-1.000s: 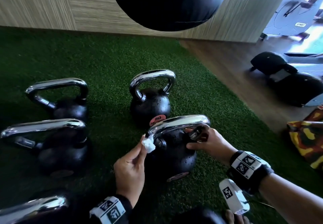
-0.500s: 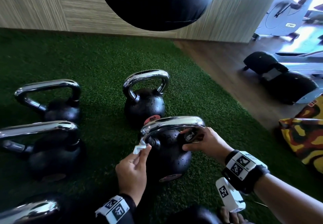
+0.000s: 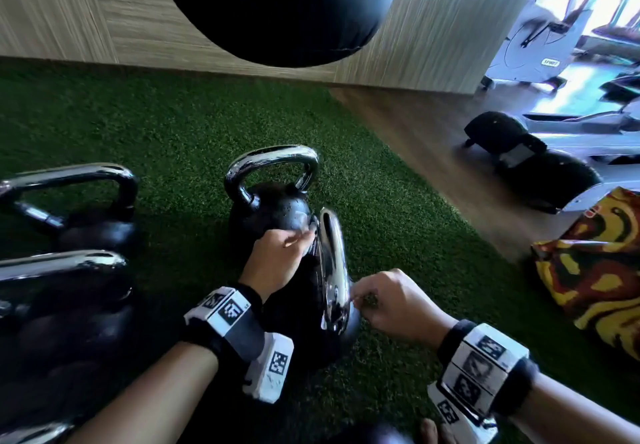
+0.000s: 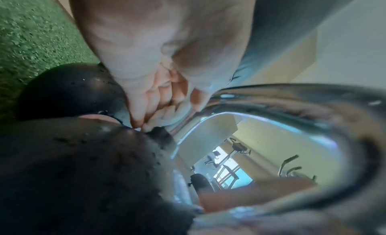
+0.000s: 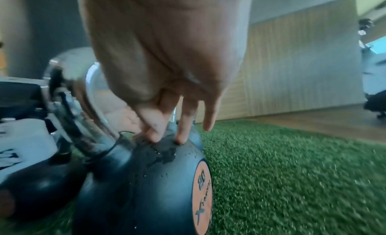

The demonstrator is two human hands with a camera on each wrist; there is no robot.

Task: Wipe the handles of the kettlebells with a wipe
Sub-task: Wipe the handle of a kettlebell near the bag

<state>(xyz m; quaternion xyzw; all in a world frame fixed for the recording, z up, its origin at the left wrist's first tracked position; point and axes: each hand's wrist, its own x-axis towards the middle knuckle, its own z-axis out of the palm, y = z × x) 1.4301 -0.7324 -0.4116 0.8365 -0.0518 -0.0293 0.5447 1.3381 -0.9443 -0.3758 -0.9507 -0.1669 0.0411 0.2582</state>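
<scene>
Frame centre: left hand [image 3: 277, 256] pinches wipe [image 4: 165, 116] against kettlebell handle [image 3: 332, 263] base. Right hand [image 3: 398, 305] fingers straight, press wet kettlebell [image 5: 146, 180]. Risk: steadying fingertips slip on droplets.

Kettlebell [image 3: 304, 326] body: black, matt, pebbled coating with water droplets beading on it. Its handle [image 3: 331, 263]: polished chrome, mirror-glossy, smooth. Disc [image 5: 203, 195] on the body side: orange, matt, dark print. Wipe [image 4: 165, 121]: white, soft, crumpled. Turf [image 3: 173, 132]: green synthetic grass, rough short pile. Wall [image 3: 69, 10]: light wood-grain panels, matt, fine streaks. Floor [image 3: 433, 138] past the turf: brown wood-look, low sheen. Punch bag [image 3: 277, 3]: black, smooth, slight sheen. Wrist straps [image 3: 512, 384]: black fabric, white plastic tags.
</scene>
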